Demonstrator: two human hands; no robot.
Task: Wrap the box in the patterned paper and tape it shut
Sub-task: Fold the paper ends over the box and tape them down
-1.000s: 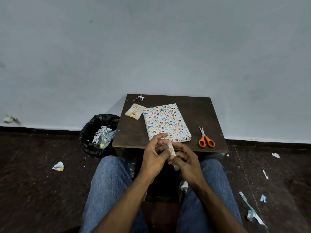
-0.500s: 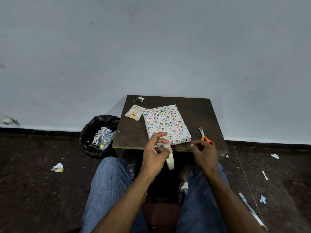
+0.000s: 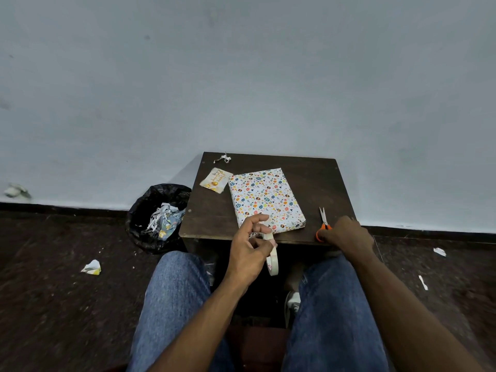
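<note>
Your left hand (image 3: 251, 247) curls round the tape roll (image 3: 272, 260) just off the table's (image 3: 214, 218) near edge; its fingers hide the roll's upper part, and any pulled strip is too small to make out. The wrapped box (image 3: 264, 198) lies flat mid-table, tilted slightly, fully covered in white paper with small coloured shapes, its near corner behind your fingers. Your right hand (image 3: 346, 232) covers the orange scissors' (image 3: 323, 222) handles; you cannot tell whether it grips them.
</note>
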